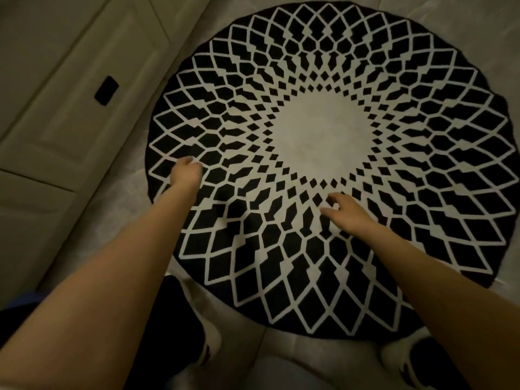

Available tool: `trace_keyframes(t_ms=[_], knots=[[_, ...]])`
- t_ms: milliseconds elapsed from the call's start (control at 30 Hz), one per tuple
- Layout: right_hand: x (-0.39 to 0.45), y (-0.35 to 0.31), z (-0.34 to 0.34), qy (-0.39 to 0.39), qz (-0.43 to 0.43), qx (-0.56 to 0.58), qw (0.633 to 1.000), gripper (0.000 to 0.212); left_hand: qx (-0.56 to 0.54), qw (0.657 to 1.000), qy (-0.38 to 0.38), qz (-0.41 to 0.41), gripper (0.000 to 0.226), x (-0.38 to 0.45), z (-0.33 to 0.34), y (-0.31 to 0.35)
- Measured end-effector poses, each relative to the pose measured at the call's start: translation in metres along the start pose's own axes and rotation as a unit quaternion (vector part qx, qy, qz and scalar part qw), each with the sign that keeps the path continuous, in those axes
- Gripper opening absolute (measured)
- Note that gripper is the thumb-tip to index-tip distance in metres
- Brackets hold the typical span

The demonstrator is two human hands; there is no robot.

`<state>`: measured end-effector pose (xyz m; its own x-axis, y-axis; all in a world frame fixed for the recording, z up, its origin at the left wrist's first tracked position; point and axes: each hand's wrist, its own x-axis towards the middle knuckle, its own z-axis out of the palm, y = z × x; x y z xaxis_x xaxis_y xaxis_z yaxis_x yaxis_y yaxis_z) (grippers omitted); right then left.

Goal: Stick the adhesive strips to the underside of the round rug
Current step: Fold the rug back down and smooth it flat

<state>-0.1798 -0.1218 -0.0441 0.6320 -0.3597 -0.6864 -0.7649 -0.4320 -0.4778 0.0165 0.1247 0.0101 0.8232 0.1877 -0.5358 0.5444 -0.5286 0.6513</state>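
Pale marbled floor tiles (135, 220); cream panelled cabinet (56, 94) with black recessed handle (106, 90); white-and-black shoes (209, 344).

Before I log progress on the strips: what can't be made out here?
Head view only:
- Underside of the round rug: hidden, the rug lies pattern side up.
- Adhesive strips: none visible anywhere.
- Left hand: fingers curled away from the camera; whether they pinch anything cannot be told.
- Right hand: palm faces down, contact with the rug unclear.
- Rug's right rim: cut off by the frame edge.
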Motion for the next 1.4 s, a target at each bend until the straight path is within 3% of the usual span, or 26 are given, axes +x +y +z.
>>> trace_keyframes(t_ms=[100,233,400,533,700,1067,1267,1400], knots=[[0.012,0.019,0.005,0.004,0.016,-0.002,1.0,0.065,0.114,0.989,-0.074,0.056,0.049,0.004,0.031,-0.021],[0.027,0.047,0.015,0.024,0.044,-0.003,0.999,0.066,0.271,0.946,-0.136,0.116,0.063,0.013,0.068,-0.047],[0.054,0.103,0.021,0.071,0.136,0.003,0.988,0.087,0.532,0.799,-0.211,0.185,0.108,0.025,0.124,-0.076],[0.062,0.145,0.026,0.064,0.18,-0.059,0.98,0.09,0.595,0.742,-0.22,0.214,0.13,0.036,0.161,-0.095],[0.074,0.169,0.036,0.036,0.201,-0.09,0.975,0.092,0.602,0.728,-0.237,0.227,0.136,0.052,0.19,-0.108],[0.087,0.185,0.029,0.078,0.199,-0.094,0.972,0.098,0.61,0.724,-0.241,0.212,0.134,0.047,0.21,-0.092],[0.11,0.221,-0.021,0.115,0.196,-0.085,0.97,0.099,0.602,0.723,-0.235,0.243,0.135,0.032,0.258,-0.073],[0.139,0.238,-0.08,0.098,0.24,-0.135,0.956,0.098,0.611,0.696,-0.264,0.269,0.133,0.027,0.3,-0.04]])
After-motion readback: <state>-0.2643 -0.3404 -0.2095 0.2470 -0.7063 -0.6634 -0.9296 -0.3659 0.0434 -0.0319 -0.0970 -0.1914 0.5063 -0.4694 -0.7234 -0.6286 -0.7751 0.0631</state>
